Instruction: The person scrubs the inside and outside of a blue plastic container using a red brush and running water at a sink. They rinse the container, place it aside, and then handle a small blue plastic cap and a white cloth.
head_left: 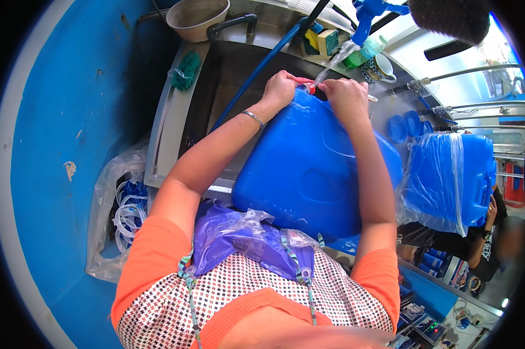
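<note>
A large blue plastic water container (318,168) leans over the sink edge in front of me, wet on top, its spout end pointing away. At a small red piece (310,88) on its spout, both hands are closed. My left hand (280,88) pinches a thin pinkish-red strip (303,80) that runs toward the right hand. My right hand (345,98) is curled beside the spout; its grip is hidden, and a pale handle-like tip (372,98) sticks out past it. Water (336,61) pours from a blue faucet (364,20) close to the hands.
The metal sink (187,107) holds a green scrubber (185,71) on its rim. Sponges (323,42), a green bottle (364,52), a mug (379,68) and blue caps (405,125) line the back. Right: a plastic-wrapped blue container (443,177) and another person (486,244). Left: bagged tubing (128,203).
</note>
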